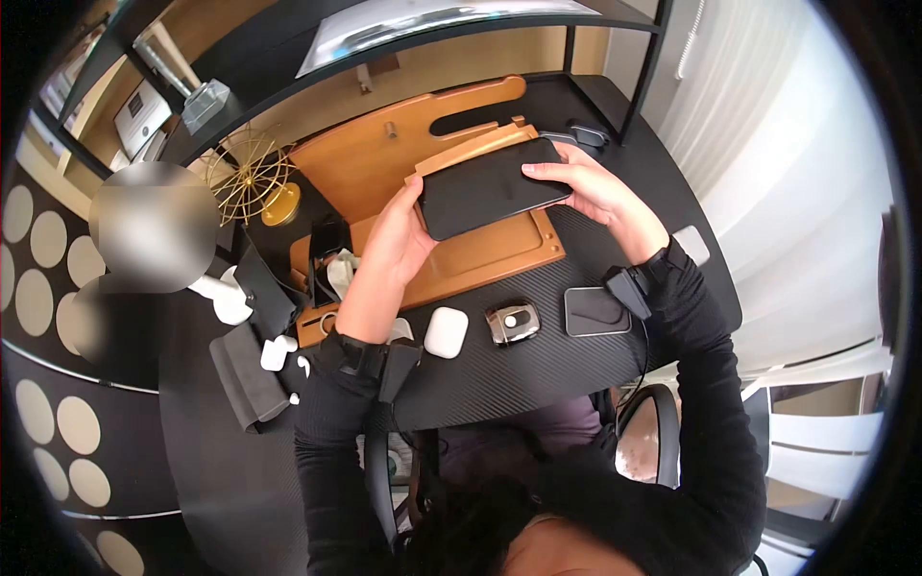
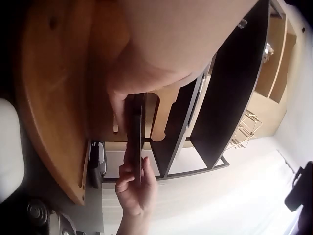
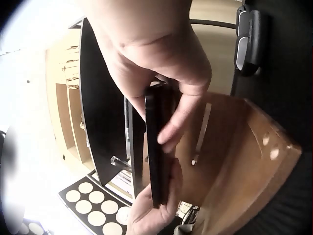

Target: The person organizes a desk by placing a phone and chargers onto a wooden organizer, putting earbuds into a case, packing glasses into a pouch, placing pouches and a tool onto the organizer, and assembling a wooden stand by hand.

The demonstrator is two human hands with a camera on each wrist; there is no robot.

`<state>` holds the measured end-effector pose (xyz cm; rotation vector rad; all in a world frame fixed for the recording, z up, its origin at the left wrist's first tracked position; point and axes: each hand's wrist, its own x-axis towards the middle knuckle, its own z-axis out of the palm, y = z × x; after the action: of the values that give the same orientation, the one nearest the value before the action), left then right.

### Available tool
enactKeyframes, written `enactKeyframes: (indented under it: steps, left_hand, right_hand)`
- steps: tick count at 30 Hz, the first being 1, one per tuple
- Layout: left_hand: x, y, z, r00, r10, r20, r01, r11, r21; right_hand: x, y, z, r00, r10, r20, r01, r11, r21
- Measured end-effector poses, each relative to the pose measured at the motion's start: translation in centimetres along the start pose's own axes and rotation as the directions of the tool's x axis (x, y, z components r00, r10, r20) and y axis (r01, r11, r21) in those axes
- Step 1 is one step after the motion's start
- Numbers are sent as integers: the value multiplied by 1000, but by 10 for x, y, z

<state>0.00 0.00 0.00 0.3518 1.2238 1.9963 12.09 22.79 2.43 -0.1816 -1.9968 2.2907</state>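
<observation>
A black phone-like slab (image 1: 490,192) is held by both hands above a brown wooden organizer (image 1: 480,261). The left hand (image 1: 399,235) grips its left end, thumb at the near corner. At the right end the right hand (image 1: 597,187) pinches it, thumb on the dark face and fingers beneath. The right wrist view shows the slab (image 3: 155,147) edge-on between the right hand (image 3: 166,63) and the left hand (image 3: 155,213). In the left wrist view, the slab (image 2: 138,132) spans from the left hand (image 2: 151,63) to the right hand (image 2: 137,193).
Along the desk's near part lie a white earbud case (image 1: 446,333), a silver-and-black gadget (image 1: 513,322) and a rounded dark pad (image 1: 597,312). A grey pouch (image 1: 245,374) and white earbud pieces (image 1: 277,353) lie at left. A gold wire ornament (image 1: 250,180) stands behind, under a black shelf (image 1: 451,29).
</observation>
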Motion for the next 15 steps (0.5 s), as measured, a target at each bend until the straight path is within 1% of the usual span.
enactKeyframes:
  steps: [1,2,4,5,6,8,10,12,13,15]
  left_hand:
    - [-1,-1,3,999,-4,-41,4,1000,-1]
    - [-2,-1,1,999,6,-46,-6,1000,-7]
    - [-2,0,-2,993,-117,-10,116,991,-69]
    - [-1,1,-2,991,-134,-13,133,989,-66]
    - [0,2,-3,992,-125,-18,123,990,-69]
    - [2,3,-4,987,-152,-61,152,988,1]
    - [10,-1,-15,987,-149,-61,150,989,10]
    - [16,-10,-26,990,-141,-6,140,990,-11]
    - [15,-10,-25,989,-150,-11,150,989,-14]
    - [14,-9,-22,992,-119,-33,119,993,-18]
  right_hand:
    - [7,-1,-2,998,33,57,-33,999,-4]
    - [9,-2,-3,997,33,68,-32,999,-11]
    - [12,-4,-3,987,148,66,-145,988,-54]
    - [12,-3,-2,985,165,54,-163,986,-44]
    - [19,-2,-12,947,270,175,-262,963,-69]
    - [23,3,-18,935,318,157,-305,947,-102]
    - [30,9,-26,928,332,170,-318,942,-107]
    - [32,13,-31,915,350,200,-329,935,-132]
    - [30,12,-33,926,322,198,-302,945,-127]
    - [28,8,-38,951,287,118,-269,952,-149]
